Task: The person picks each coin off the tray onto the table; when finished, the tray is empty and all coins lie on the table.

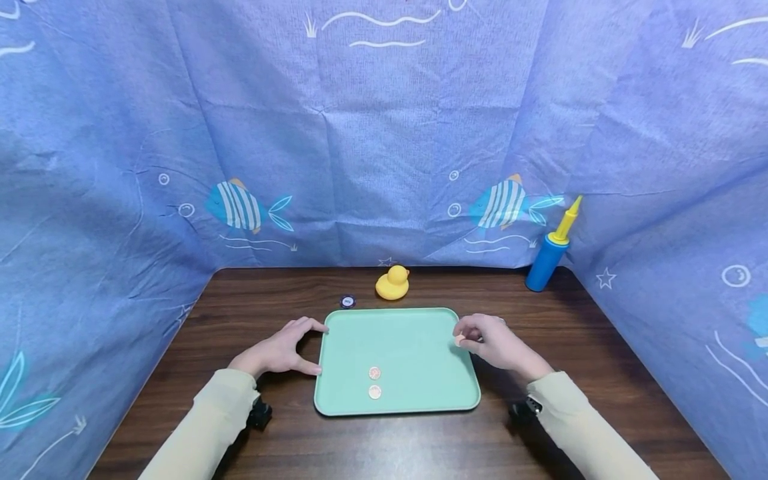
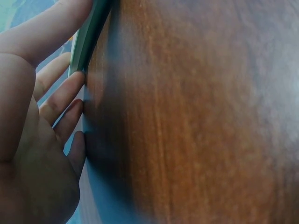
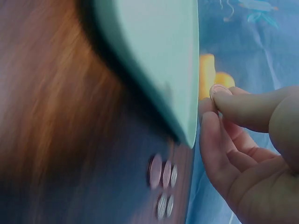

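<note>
My right hand (image 1: 489, 339) pinches a coin (image 3: 219, 89) between thumb and fingertips, over the right edge of the mint-green tray (image 1: 414, 347). Two copper-coloured coins lie in the tray's lower middle, an upper coin (image 1: 375, 373) and a lower coin (image 1: 375, 392). With thumb and forefinger spread, my left hand (image 1: 279, 348) touches the tray's left rim and holds nothing. Several more coins (image 3: 155, 171) lie on the table beyond the tray's right side, seen in the right wrist view. In the head view the right hand mostly hides them.
Behind the tray sit a yellow rubber duck (image 1: 393, 283) and a small dark blue round chip (image 1: 347, 302). A blue and yellow hand pump (image 1: 549, 257) stands at the table's back right corner. Blue fish-print cloth (image 1: 378, 133) hangs around the brown wooden table (image 1: 288, 447).
</note>
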Tool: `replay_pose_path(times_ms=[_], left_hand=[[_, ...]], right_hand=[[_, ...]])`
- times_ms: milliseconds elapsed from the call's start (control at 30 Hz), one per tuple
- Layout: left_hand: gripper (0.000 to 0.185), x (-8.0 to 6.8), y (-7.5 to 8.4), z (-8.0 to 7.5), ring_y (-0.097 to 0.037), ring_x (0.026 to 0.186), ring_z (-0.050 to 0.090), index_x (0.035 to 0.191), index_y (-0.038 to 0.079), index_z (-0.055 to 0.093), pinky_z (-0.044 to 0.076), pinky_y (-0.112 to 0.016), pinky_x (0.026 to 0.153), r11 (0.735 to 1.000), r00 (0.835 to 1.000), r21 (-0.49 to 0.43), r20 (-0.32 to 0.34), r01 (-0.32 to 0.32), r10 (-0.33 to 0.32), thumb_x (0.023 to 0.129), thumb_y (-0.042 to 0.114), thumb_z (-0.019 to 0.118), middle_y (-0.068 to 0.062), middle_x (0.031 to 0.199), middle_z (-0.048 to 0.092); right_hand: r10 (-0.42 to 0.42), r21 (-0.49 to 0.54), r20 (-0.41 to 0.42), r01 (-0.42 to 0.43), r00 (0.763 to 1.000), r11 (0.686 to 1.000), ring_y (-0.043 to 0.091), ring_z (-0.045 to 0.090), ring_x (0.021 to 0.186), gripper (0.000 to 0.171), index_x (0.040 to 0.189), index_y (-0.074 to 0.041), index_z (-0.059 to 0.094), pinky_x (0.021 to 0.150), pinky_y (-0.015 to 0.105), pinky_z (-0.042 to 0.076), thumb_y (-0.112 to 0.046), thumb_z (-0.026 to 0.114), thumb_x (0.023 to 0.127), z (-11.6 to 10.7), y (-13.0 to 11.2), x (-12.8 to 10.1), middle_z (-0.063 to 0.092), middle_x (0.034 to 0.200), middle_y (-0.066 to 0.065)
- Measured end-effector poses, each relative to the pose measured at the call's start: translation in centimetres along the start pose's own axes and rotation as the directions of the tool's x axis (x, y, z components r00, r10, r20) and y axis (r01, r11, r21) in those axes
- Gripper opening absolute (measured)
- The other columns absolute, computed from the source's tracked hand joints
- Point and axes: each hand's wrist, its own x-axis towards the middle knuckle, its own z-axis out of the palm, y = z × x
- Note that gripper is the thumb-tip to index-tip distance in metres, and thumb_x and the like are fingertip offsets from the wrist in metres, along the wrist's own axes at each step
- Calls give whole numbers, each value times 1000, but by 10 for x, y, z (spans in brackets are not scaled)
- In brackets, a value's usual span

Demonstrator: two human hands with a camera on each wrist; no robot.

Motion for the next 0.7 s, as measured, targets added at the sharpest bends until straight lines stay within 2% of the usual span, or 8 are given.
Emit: replay_pose_path(times_ms=[167,400,567,700], left_hand=[[80,0,0,0,-35,148,35,145,21,55,33,-63,117,1000,1000,0,-7,-8,8,80,51,91,-7,153,48],[80,0,-2,1,-35,149,34,145,22,55,32,-63,118,1000,1000,5,-6,-9,9,80,51,91,-7,154,47],[80,0,-2,2,-35,149,34,145,22,55,32,-63,118,1000,1000,1,-5,-5,5,80,50,91,-7,154,47],[81,0,-2,2,-35,149,34,146,22,55,32,-64,117,1000,1000,-3,-5,-1,1,80,51,91,-8,155,46]], right_hand=[[40,1,-37,-40,998,999,8,59,68,14,93,-13,69,60,27,50,-1,75,96,-7,12,-13,65,80,-3],[71,-38,-55,-73,996,997,8,66,76,14,93,-12,71,70,27,53,2,76,94,-13,27,-28,69,83,-5],[113,-104,-76,-121,991,987,7,60,76,14,91,-15,70,71,31,52,-4,78,93,-18,36,-35,65,82,-10],[137,-115,-89,-147,986,982,4,58,72,16,89,-17,70,69,30,51,-6,81,91,-20,42,-41,66,79,-11]])
